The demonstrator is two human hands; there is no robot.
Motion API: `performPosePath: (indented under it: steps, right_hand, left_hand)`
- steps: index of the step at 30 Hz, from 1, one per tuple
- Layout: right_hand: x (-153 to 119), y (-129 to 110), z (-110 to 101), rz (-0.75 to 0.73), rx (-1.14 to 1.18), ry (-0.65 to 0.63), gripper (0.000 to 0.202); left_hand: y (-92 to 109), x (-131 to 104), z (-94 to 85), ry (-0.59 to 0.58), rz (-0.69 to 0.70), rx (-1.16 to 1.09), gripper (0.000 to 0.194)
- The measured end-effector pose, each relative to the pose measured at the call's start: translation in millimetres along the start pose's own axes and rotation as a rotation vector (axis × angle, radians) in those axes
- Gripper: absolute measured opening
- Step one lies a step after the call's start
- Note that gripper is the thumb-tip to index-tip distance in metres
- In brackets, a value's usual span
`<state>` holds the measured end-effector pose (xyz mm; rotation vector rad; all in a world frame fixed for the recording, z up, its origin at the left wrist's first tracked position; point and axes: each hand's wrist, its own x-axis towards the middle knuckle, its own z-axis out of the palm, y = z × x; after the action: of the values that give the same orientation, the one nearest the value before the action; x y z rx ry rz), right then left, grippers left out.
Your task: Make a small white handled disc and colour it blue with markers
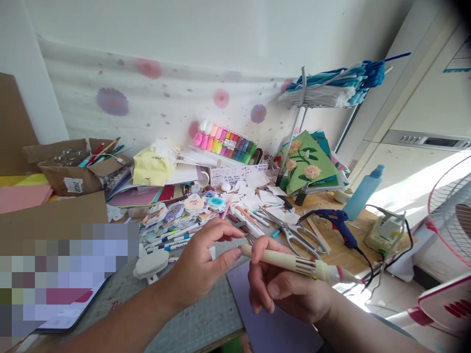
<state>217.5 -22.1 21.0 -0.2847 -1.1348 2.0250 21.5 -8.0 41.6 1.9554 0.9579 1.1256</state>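
Near the middle of the view, my right hand [283,279] is wrapped round a cream-coloured pen-shaped tool [294,261], which lies nearly level with its narrow tip to the left and a cone-shaped end to the right. My left hand [206,262] curves towards that tip, its thumb close to or touching it. The index finger of that hand is bent above the thumb with a gap between them; I cannot make out anything held there. Under my hands are a grey cutting mat [198,318] and a purple sheet [272,314].
Scissors [294,233], a blue glue gun [336,223] and a light blue bottle [365,193] stand or lie to the right. Behind are markers, paper scraps and a colourful clay set [228,142]. A cardboard box [69,171] is at the left, a fan [452,211] at the right.
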Motion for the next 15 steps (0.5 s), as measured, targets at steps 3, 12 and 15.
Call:
performPosePath:
  steps: [3,12,15]
  right_hand:
    - [1.1,-1.8,1.8,0.043,0.017,-0.006,0.03]
    - [13.7,12.5,-12.4,0.11,0.022,-0.048,0.023]
    - [18.2,16.4,-14.3,0.122,-0.024,-0.062,0.028]
  left_hand:
    - [-6.9,-0.5,-0.9,-0.067,0.041,-0.031,0.018]
    - [-26.8,-6.0,0.2,-0.097,-0.06,-0.152,0.02]
    - [-28.8,-7.2,-1.7,-0.072,-0.07,-0.105,0.024]
